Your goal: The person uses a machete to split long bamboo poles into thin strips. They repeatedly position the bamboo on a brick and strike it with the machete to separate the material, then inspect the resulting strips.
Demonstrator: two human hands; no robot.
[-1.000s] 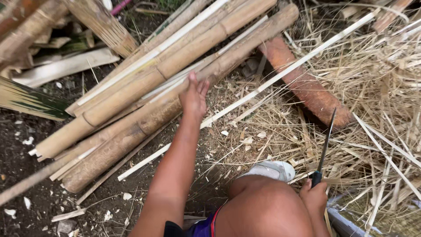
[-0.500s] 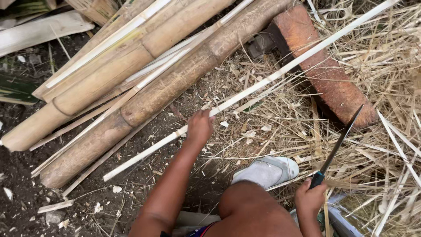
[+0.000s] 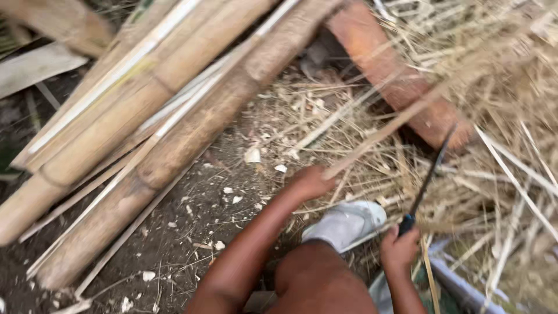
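Head view, blurred by motion. Our left hand (image 3: 311,181) is closed around the near end of a thin bamboo strip (image 3: 383,132), which runs up and to the right across the straw, its far end lost in blur. Our right hand (image 3: 400,249) is clenched on the handle of a knife (image 3: 429,174), its dark blade pointing up and slightly right, just beside the strip and above the shoe. A pale shoe (image 3: 347,224) sits between the two hands, with our bare knee (image 3: 319,285) below it. Thick bamboo poles (image 3: 174,125) lie side by side on the diagonal from lower left to upper right, well apart from the hands, with pale split slats on top of them. A reddish-brown log (image 3: 390,68) lies at upper right, partly buried under a heap of dry straw (image 3: 500,116) that fills the right side. Dark soil (image 3: 192,232) with pale chips covers the ground between poles and knee. At the lower right edge a bluish rim (image 3: 459,285) shows, maybe a container; we cannot tell what is in it.
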